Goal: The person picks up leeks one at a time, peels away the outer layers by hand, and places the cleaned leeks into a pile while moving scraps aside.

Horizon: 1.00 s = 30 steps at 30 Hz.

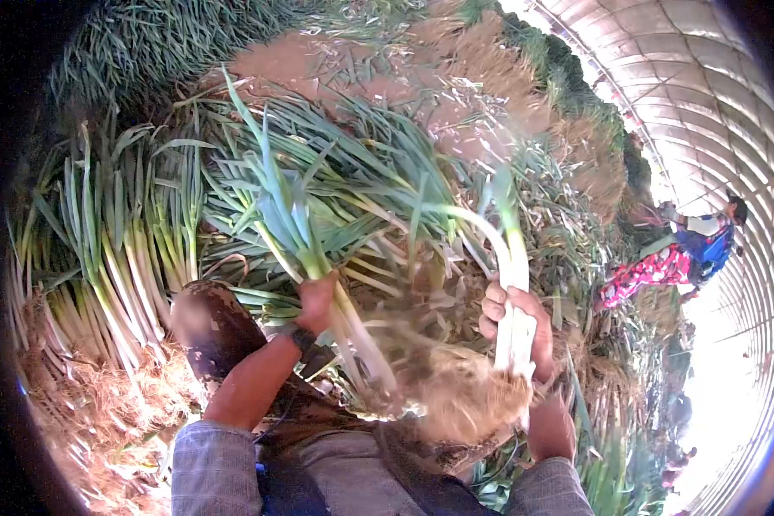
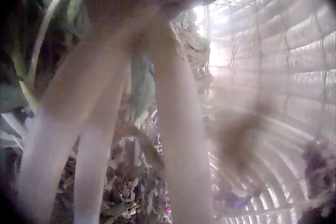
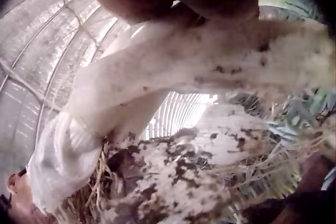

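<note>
My left hand (image 1: 316, 303) grips a small bunch of long green onions (image 1: 361, 340) where the white stalks meet the leaves. Their leaves fan upward and the white ends slant down to the right. In the left wrist view, several white stalks (image 2: 181, 129) hang below the hand. To the right, my right hand (image 1: 540, 325) holds a couple of green onions (image 1: 514, 271) by their white stalks, the tops bending left. Pale roots (image 1: 482, 400) blur beneath them. Loose whitish skin (image 3: 68, 150) hangs at the root end of a soil-specked stalk (image 3: 173, 66) in the right wrist view.
Upright green onions (image 1: 116, 249) stand in a row at left, roots outward. A heap of them (image 1: 353, 146) lies ahead. Leaf scraps and bare soil (image 1: 318, 64) lie farther off. Another person (image 1: 675, 254) is at the right beneath the ribbed tunnel roof (image 1: 688, 77).
</note>
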Each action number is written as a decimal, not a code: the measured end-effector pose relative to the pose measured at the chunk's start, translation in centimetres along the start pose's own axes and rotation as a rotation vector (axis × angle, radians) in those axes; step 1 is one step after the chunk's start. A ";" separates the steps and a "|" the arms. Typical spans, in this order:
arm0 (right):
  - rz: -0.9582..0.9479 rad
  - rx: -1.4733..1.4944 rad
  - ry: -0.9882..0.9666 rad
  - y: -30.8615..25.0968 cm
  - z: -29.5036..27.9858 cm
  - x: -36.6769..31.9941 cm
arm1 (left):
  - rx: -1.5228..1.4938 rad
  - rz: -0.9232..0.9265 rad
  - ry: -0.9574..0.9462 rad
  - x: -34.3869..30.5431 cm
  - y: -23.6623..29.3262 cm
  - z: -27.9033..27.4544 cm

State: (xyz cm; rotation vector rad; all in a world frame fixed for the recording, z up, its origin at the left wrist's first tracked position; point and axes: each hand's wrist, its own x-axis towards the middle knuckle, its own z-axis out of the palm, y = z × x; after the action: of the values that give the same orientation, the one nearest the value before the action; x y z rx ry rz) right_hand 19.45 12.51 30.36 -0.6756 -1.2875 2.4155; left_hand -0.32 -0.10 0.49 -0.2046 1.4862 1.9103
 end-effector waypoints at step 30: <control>0.278 -1.508 -0.512 8.7 -0.6 -0.9 | -0.022 0.005 0.139 8.3 -0.1 2.7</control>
State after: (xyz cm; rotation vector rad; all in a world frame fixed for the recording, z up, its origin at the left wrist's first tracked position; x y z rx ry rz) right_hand 20.00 7.79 22.97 -0.5074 -3.3681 1.3426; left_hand -5.62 5.83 -3.01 -0.3512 1.5574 1.9509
